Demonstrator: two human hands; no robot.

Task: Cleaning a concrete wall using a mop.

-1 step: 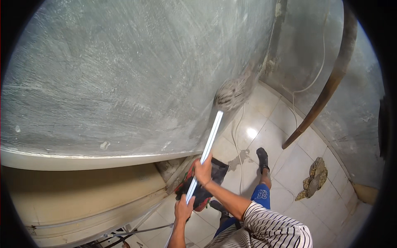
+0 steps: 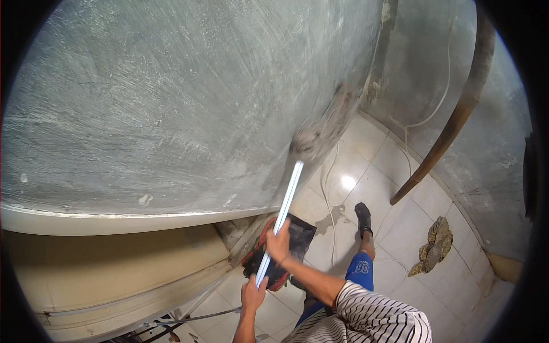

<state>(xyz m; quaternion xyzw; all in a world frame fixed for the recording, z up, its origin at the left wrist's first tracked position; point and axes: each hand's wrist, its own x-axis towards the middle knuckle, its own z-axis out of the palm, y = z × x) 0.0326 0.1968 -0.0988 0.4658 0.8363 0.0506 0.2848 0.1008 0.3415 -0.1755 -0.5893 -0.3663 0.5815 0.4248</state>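
Both of my hands are wrapped round the pale, shiny pole of a string mop (image 2: 289, 197). My right hand (image 2: 278, 243) grips it higher up, while my left hand (image 2: 253, 293) holds it nearer its lower end. The mop's grey, stringy head (image 2: 311, 137) lies against the grey plastered wall (image 2: 160, 126), low down near the corner. Motion blurs the strands, which trail up and right along the wall.
Under the pole lies a black and red bag (image 2: 300, 240) on the tiled floor. A long brown pole (image 2: 446, 131) leans at the right, near a thin white cable (image 2: 429, 119). A patterned cloth (image 2: 436, 248) lies on the tiles. Left is a cream-coloured panel (image 2: 114, 268).
The mop head has slid slightly down and left along the wall, its strands stretching out behind it. My right hand has shifted a little down and left with the pole.
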